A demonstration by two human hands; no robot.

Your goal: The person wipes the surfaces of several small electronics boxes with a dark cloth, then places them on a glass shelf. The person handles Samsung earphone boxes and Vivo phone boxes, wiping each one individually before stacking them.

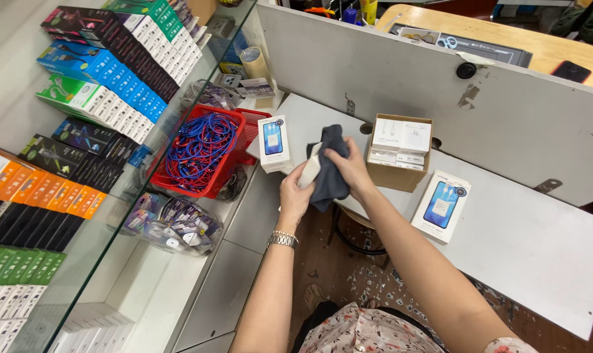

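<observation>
Dozens of boxed accessories (107, 72) in black, blue, green and orange rows fill the glass case (81, 261) at far left. Just right of it, on the white counter (231, 261): clear bags of coiled cables (172, 222), then a red basket (201, 153) heaped with blue and red cords. Behind the basket, a tape roll (254, 62). One white phone-print box (275, 144) stands upright beside the basket.

Centre, above the gap between counters: left hand (295, 196), steel watch (283, 239) on its wrist, clasps a small white box (311, 170), fingers wrapped round its lower end. Right hand (352, 170) presses a dark grey cloth (329, 173) against that box, the cloth bunched in its clenched fingers and hanging below.

Right of the hands, on the white shelf (538, 248): an open carton (399, 151) packed with white boxes, then another phone-print box (441, 206) lying tilted. A grey partition (440, 91) rises behind; a wooden desk (544, 49) lies beyond it.
</observation>
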